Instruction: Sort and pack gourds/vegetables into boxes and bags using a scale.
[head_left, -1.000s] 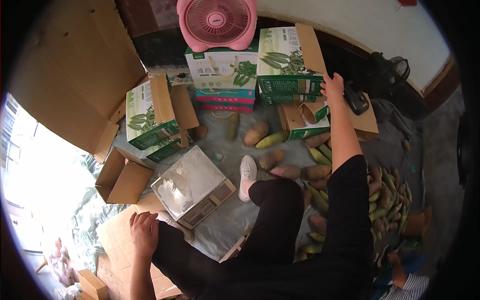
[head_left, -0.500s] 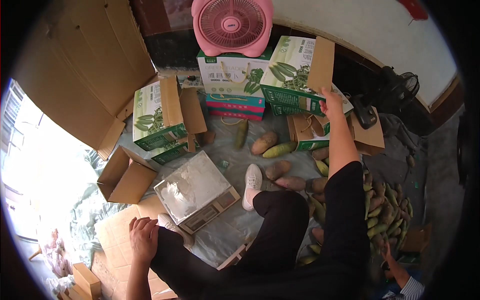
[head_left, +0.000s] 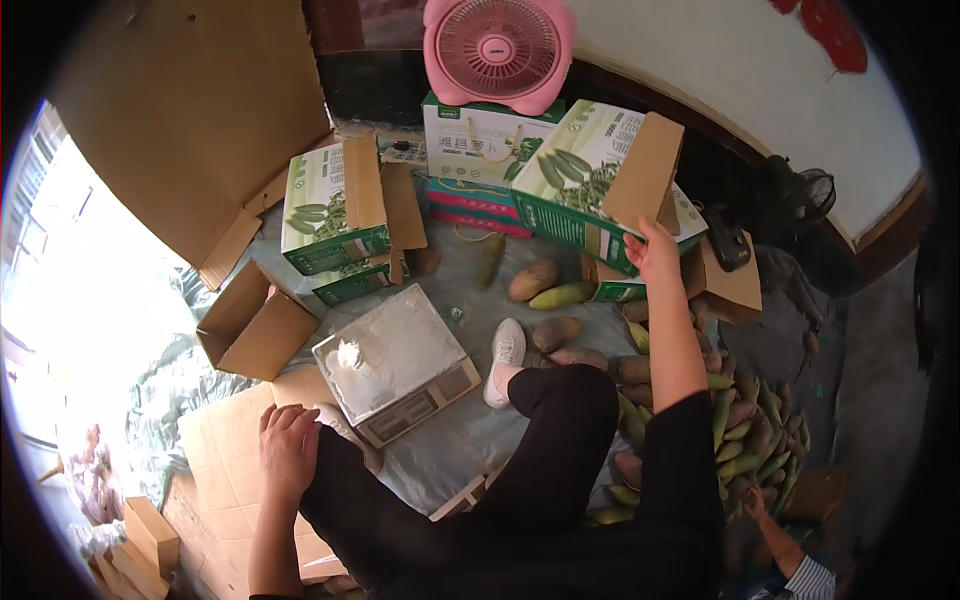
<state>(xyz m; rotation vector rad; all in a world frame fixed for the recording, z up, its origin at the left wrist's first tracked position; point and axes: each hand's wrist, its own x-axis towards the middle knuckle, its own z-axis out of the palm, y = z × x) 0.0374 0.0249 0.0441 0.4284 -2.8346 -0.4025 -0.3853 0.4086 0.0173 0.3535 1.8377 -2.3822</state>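
Right hand (head_left: pixel 655 250) is clamping the near edge of the green-and-white box (head_left: pixel 560 205), which is lying just ahead-left of it — now tilting and sliding toward the person, so it's coming clear of the box beneath (head_left: pixel 690 218), just ahead-right. Left hand (head_left: pixel 288 445) is resting on the knee (head_left: pixel 338 470), gripping nothing — scale (head_left: pixel 400 350) ahead-right.

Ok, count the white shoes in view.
2. One shoe is right of the scale; the other shoe is at its lower left, partly covered by the left leg. More may be hidden.
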